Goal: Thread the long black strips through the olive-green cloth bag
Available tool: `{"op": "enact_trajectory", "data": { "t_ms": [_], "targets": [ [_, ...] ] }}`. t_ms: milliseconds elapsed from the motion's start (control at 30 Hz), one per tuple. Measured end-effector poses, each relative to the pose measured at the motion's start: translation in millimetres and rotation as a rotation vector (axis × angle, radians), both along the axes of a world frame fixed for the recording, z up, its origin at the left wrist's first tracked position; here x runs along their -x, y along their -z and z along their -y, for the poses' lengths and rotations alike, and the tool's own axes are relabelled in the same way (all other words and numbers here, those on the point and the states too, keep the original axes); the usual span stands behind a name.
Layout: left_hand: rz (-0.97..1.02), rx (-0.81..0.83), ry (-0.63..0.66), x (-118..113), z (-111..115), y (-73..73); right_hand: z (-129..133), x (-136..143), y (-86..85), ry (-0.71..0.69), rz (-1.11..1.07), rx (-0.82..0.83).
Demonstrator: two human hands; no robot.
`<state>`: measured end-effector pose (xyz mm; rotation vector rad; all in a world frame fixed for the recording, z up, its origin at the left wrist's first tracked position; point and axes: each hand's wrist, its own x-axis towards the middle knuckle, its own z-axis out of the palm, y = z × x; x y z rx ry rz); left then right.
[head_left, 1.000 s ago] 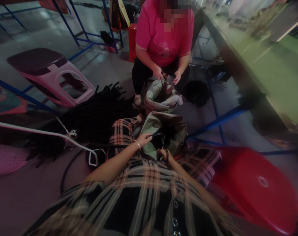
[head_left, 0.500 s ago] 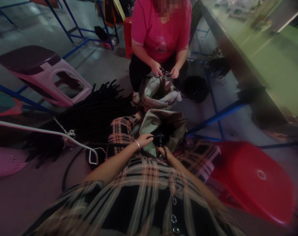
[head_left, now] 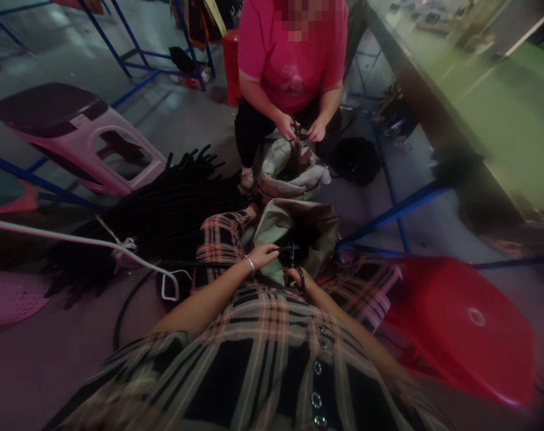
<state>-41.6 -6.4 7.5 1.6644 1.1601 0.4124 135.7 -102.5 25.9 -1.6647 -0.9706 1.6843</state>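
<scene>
My left hand (head_left: 265, 256), with a bracelet at the wrist, is closed on a long black strip (head_left: 218, 264). One end of the strip sticks out past my fingers, and the rest trails left across my plaid-covered leg. Lower and to the right, my right hand (head_left: 292, 276) grips scissors (head_left: 302, 279). Their dark handle loop shows beside the hand, and the blades point up at the strip's end; whether they touch it I cannot tell. Both hands are over the near side of an open beige sack (head_left: 323, 222) with dark contents.
Black tube-like lengths (head_left: 164, 206) lie piled at left, near a pink stool (head_left: 128, 143) and a white cable (head_left: 74, 234). Opposite sits a co-worker (head_left: 292, 66) with scissors over a whitish sack (head_left: 276, 173). A red stool (head_left: 470, 335) and a table (head_left: 487, 120) stand at right.
The view has shifted very slightly. My hands, the strip and the scissors stay almost in the same place, and the co-worker's hands have barely moved.
</scene>
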Motion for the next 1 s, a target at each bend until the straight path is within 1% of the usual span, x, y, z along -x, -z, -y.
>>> {"op": "enact_trajectory", "data": {
  "t_ms": [133, 267, 400, 567, 700, 800, 1000],
  "targets": [
    [-0.005, 0.003, -0.016, 0.8, -0.9, 1.6, 0.8, 0.7, -4.6, 0.004, -0.064, -0.018],
    [0.003, 0.017, -0.012, 1.0, -0.9, 1.5, -0.2, 1.3, -2.7, 0.008, -0.013, 0.011],
    [0.005, 0.015, -0.006, 1.0, 0.4, -0.2, 0.1, 1.1, -1.4, -0.011, -0.023, -0.028],
    [-0.016, -0.001, 0.021, 1.6, 0.7, 2.4, 0.6, 1.1, -8.5, -0.023, 0.052, 0.02],
    [-0.009, 0.003, 0.017, 1.5, 0.7, 4.6, 1.4, 0.3, -13.2, -0.058, 0.035, -0.017],
    [-0.015, -0.002, 0.016, 1.7, 0.2, 3.4, 2.0, -0.3, -12.0, -0.085, 0.073, -0.02],
    [-0.028, -0.027, 0.038, 1.4, -0.8, 0.2, 1.4, -0.2, -8.8, -0.046, 0.143, -0.014]
  ]
}}
